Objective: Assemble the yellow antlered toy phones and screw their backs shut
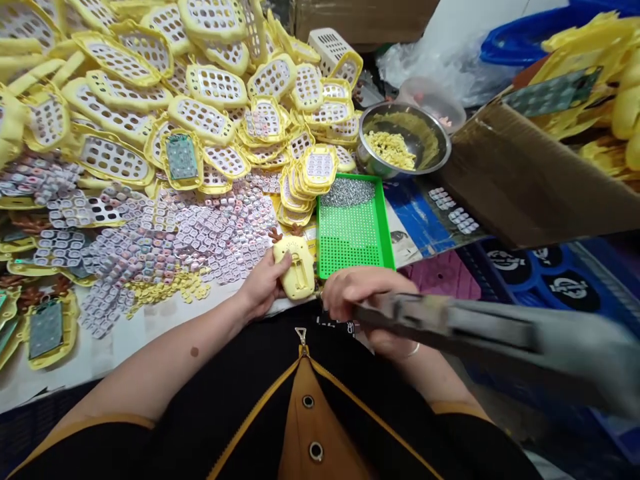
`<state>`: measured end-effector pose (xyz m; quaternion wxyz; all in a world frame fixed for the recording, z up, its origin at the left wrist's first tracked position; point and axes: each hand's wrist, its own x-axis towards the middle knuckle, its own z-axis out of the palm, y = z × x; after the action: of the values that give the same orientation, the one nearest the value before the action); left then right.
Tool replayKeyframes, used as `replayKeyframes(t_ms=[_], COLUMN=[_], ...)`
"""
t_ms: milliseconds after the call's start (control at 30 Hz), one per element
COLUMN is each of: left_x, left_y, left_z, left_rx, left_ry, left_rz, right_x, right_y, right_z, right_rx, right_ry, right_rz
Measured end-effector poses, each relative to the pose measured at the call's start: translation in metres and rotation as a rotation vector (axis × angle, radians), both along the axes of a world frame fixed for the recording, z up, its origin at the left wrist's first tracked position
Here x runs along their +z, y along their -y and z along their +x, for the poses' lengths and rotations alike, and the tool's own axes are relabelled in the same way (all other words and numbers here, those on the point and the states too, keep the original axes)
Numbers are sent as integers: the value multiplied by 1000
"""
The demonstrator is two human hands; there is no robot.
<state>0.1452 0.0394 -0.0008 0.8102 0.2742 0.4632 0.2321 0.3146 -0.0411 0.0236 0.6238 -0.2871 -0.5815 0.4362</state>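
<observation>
A pale yellow toy phone shell with brown antlers lies back side up near the table's front edge, its long battery recess showing. My left hand is closed around its left side, thumb on the back face. Wrapped in my right hand is a grey electric screwdriver, blurred toward its rear end. Its tip points left at the toy's lower right corner; whether the two touch I cannot tell. Just beyond my right hand sits a green perforated tray, with many small silver screws at its far end.
Yellow shell halves pile up at the back left. Loose printed key pads and small yellow pieces spread before them. A steel bowl with yellow pieces stands behind the tray. A cardboard box blocks the right side.
</observation>
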Motion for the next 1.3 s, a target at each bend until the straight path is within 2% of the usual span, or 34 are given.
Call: replayKeyframes(t_ms=[67,167,267,400,733,900,1133,1300], left_x=[-1,-2,-2,-3,-7,-8,-9,-7], left_y=[-1,-1,0,0,-5,-6,-7,-6], left_z=[-1,-4,-8,-7,-2,-2,-4,-3], left_rx=[36,86,44,-10,-16,-34,-58,-38], left_ry=[33,136,221,208,151,151,178,156], left_rz=[-2,-22,-18,-15,-94,-102,-98,-83], right_x=[9,13,1,-19,-26,-28,-32,-26], right_y=[-7,-29,-52,-72,-80,-82,-82,-76], right_z=[9,27,44,53,50,51,50,48], right_rx=[-73,-324,-528,-659,-650,-591,-655,-676], right_ry=[-53,-63,-17,55,97,96,179,135], right_rz=[144,252,211,145,72,115,70,138])
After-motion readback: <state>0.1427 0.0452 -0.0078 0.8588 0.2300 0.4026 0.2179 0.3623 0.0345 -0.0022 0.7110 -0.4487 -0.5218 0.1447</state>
